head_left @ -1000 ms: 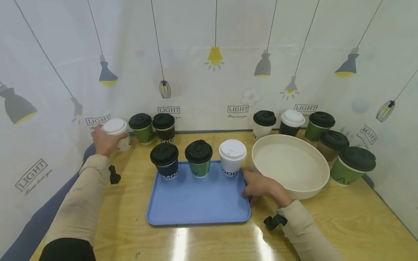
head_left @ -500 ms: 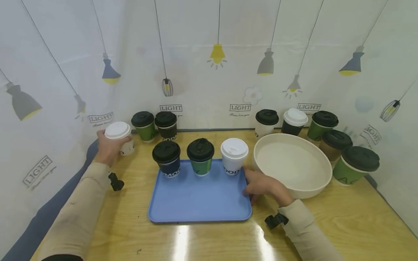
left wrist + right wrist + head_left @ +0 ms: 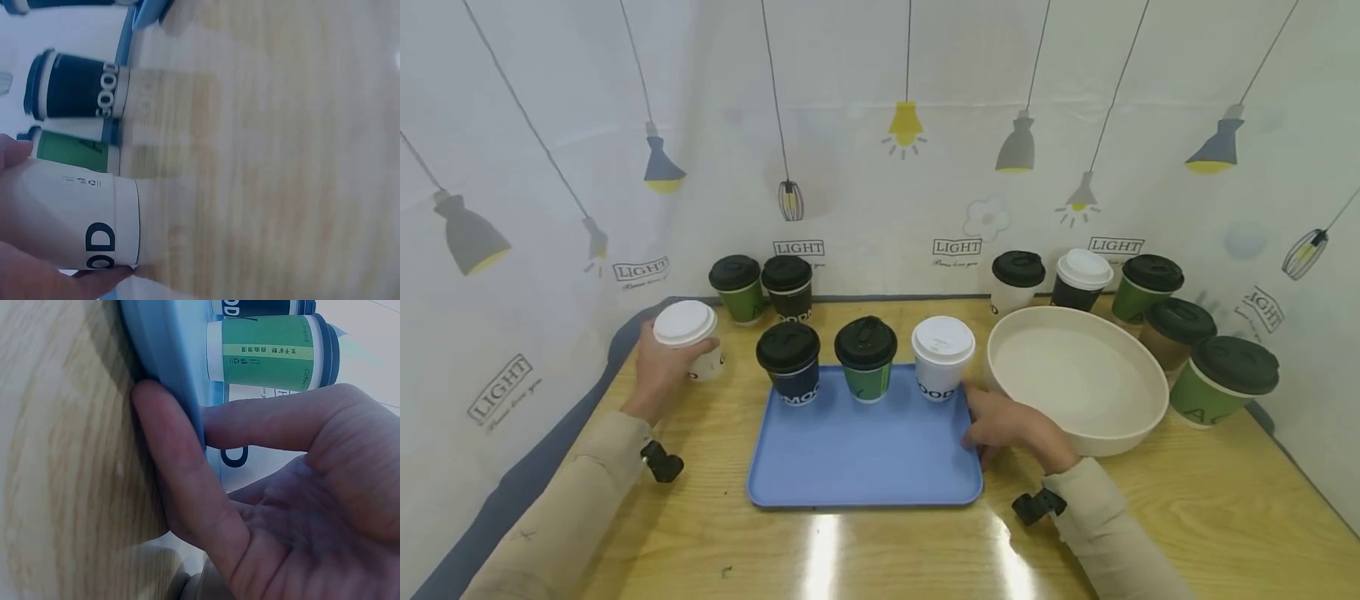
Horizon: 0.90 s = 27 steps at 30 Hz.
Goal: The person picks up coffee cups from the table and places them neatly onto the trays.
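Note:
My left hand point(image 3: 661, 371) grips a white paper cup point(image 3: 706, 365) with a white lid, left of the tray. In the left wrist view the fingers wrap the cup point(image 3: 69, 212), its base close to the wood; whether it touches cannot be told. At the right edge of the blue tray point(image 3: 865, 458), my right hand point(image 3: 1007, 423) pinches the rim, thumb above and fingers beneath, as the right wrist view shows. Along the tray's back stand a dark blue cup point(image 3: 793, 385), a green cup point(image 3: 868, 382), both black-lidded, and a white cup point(image 3: 938, 375) with a white lid.
A cream round bowl point(image 3: 1075, 375) stands right of the tray. Several lidded cups line the back right, among them a green one point(image 3: 1206, 396). At the back left are a green cup point(image 3: 745, 302) and a black cup point(image 3: 793, 304), near the printed curtain point(image 3: 865, 167).
My left hand has brought the white cup from beside the back-left cups toward me and slightly right. The right hand keeps its hold on the tray, and the tray's cups stand as before.

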Each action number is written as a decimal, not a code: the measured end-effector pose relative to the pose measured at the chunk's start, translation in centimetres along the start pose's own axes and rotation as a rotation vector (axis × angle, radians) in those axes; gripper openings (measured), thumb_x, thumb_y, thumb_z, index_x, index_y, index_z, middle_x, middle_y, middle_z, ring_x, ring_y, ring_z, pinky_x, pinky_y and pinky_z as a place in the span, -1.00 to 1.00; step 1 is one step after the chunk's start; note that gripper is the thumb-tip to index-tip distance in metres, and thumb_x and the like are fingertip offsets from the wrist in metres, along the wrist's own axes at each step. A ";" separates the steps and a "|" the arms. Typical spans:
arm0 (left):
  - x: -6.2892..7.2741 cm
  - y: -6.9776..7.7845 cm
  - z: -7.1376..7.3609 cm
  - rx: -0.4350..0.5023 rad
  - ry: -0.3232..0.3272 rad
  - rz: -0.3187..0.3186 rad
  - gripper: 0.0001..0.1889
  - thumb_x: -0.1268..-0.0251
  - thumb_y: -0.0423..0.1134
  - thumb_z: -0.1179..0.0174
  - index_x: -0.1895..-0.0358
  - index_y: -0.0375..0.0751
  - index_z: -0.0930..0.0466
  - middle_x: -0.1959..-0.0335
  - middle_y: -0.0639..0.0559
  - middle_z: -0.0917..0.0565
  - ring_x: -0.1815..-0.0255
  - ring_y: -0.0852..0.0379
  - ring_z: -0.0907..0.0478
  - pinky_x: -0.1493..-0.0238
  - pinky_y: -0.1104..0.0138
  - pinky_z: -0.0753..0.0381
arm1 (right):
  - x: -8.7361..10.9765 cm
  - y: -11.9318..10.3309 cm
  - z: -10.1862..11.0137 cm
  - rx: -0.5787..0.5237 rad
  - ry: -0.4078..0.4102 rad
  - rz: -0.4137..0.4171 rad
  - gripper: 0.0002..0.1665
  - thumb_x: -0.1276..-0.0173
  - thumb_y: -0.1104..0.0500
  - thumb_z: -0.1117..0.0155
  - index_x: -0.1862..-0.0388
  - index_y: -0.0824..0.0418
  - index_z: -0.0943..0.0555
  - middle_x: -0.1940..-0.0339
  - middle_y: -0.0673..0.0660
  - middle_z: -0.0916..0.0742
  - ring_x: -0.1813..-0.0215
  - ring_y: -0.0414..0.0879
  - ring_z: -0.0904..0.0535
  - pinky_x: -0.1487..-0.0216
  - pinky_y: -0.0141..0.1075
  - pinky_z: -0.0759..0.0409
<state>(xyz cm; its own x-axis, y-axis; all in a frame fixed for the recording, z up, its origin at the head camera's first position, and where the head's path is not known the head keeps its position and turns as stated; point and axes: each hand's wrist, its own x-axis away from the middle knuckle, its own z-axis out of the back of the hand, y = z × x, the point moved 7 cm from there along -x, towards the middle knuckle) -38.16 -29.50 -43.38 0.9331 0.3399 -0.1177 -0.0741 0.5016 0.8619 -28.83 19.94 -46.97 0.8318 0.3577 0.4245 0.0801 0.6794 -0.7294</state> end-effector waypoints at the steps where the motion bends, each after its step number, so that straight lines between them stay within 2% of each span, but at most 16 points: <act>1: 0.4 0.1 -0.1 -0.003 -0.005 -0.006 0.15 -0.13 0.01 -0.51 -0.64 -0.23 0.09 -0.55 -0.31 -0.25 -0.54 -0.24 -0.27 -0.62 -0.06 -0.28 | 0.0 0.0 0.0 0.002 0.000 0.002 0.29 -0.26 0.43 -0.34 -0.67 0.41 0.35 -0.49 0.75 -0.22 0.46 0.08 -0.77 0.40 -0.14 -0.81; 7: 2.8 0.8 -0.5 0.026 -0.045 -0.004 0.14 -0.13 -0.01 -0.51 -0.63 -0.24 0.08 -0.55 -0.31 -0.26 -0.53 -0.23 -0.29 -0.61 -0.06 -0.28 | -0.3 0.2 0.1 0.002 0.005 0.002 0.28 -0.25 0.44 -0.34 -0.68 0.40 0.32 -0.46 0.76 -0.26 0.47 0.08 -0.77 0.40 -0.14 -0.81; 14: 6.1 1.9 -1.0 0.084 -0.096 0.037 0.16 -0.14 0.01 -0.54 -0.65 -0.16 0.11 -0.59 -0.23 -0.21 -0.58 -0.21 -0.24 -0.62 -0.11 -0.27 | -0.2 0.0 0.1 0.005 0.011 0.004 0.28 -0.25 0.44 -0.34 -0.68 0.40 0.33 -0.47 0.75 -0.26 0.50 0.08 -0.77 0.41 -0.15 -0.81; 21: 9.7 3.4 -1.4 0.102 -0.151 0.039 0.11 -0.14 -0.05 -0.55 -0.62 -0.15 0.06 -0.56 -0.22 -0.25 -0.56 -0.21 -0.25 -0.60 -0.15 -0.29 | -0.3 0.0 0.1 -0.008 0.008 -0.003 0.29 -0.26 0.45 -0.33 -0.68 0.38 0.36 -0.53 0.73 -0.17 0.48 0.08 -0.77 0.41 -0.13 -0.81; 27: 12.3 4.3 -2.0 0.114 -0.216 0.029 0.08 -0.14 -0.11 -0.55 -0.59 -0.18 0.02 -0.54 -0.22 -0.28 -0.55 -0.20 -0.27 -0.60 -0.14 -0.29 | -0.3 0.1 0.0 -0.010 0.000 -0.004 0.30 -0.25 0.45 -0.34 -0.68 0.39 0.36 -0.41 0.74 -0.34 0.47 0.08 -0.76 0.39 -0.13 -0.82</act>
<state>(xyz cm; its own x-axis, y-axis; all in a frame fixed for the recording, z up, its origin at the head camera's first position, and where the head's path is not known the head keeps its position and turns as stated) -27.72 -21.53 -42.08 0.9856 0.1688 0.0056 -0.0731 0.3965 0.9151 -29.08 19.92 -47.19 0.8317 0.3548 0.4271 0.0890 0.6741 -0.7333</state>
